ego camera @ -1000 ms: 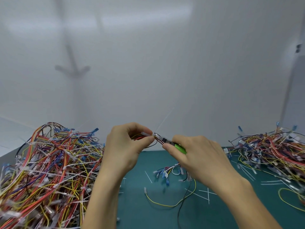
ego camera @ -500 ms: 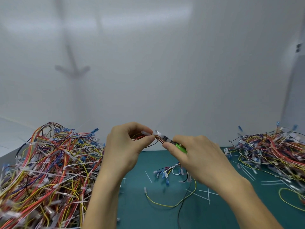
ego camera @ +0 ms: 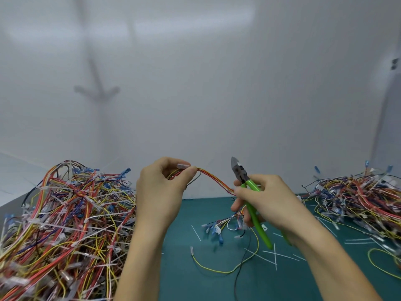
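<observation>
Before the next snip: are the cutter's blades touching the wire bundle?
Apart. In the head view the blades of the cutter point up, bare wall between them and the wire bundle, which runs lower from left hand to right hand.

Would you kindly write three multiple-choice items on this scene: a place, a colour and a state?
1. Where is the bigger wire pile? A. to the person's right B. to the person's left C. between the hands
2. What colour are the handles of the cutters? A. red B. black C. green
3. How is the wire bundle held? A. in the air between both hands B. by one hand only C. dropped on the pile
1 B: it heaps beside the left hand. 2 C: green handles run through the right hand. 3 A: each hand pinches it above the mat.
</observation>
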`<state>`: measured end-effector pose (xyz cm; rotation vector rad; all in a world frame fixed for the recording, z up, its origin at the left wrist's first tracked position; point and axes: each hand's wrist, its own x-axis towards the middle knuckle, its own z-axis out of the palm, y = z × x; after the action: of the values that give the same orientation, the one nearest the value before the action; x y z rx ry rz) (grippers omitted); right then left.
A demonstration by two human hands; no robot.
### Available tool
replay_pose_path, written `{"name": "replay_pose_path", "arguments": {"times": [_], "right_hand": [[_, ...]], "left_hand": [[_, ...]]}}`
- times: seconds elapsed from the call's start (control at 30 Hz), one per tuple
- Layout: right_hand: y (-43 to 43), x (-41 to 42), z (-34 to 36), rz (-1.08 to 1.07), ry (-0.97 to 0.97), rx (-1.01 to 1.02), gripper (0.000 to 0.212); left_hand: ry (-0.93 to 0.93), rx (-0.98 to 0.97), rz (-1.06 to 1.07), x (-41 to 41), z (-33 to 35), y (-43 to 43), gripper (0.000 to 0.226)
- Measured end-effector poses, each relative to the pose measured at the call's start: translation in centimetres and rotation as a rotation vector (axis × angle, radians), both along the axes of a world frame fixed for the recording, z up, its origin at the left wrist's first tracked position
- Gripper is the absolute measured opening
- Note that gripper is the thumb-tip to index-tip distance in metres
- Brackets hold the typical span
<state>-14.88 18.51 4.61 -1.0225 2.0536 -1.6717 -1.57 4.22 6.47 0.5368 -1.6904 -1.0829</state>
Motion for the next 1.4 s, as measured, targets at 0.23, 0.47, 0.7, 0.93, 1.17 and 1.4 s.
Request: {"name": "replay_pose_path", "arguments": {"times": [0.23, 0.47, 0.7, 0.93, 1.17, 1.4], "right_hand": [[-0.4, -0.5, -0.6, -0.108, 0.0, -0.082, 0.007], [0.2, -1.4, 0.1, -0.281, -0.123, -0.381, 0.008], [0.8, -1.6, 0.3, -0.282, -0.186, -0.42, 0.004], [1.2, -1.4, 1.0, -0.17, -0.352, -0.532, 0.009], [2.3, -1.0, 1.6, 0.005, -0.083, -0.452, 0.01], [1.7, 1.1, 2.0, 0.383, 0.381, -0.031, 0.018]], "left_hand": [[-0.062, 0.136, -0.249, 0.9, 0.4, -0.2, 0.006], [-0.197, 0.177, -0.34, 2.4, 0.4, -1.2, 0.014], [-0.186, 0.19, -0.413, 2.2, 0.4, -1.2, 0.014], [-0.344, 0.149, -0.371, 1.5, -0.7, -1.7, 0.015], [-0.379, 0.243, -0.395, -0.5, -1.6, -1.4, 0.039], [-0.346, 0.518, -0.59, -2.7, -2.4, 0.4, 0.063]]}}
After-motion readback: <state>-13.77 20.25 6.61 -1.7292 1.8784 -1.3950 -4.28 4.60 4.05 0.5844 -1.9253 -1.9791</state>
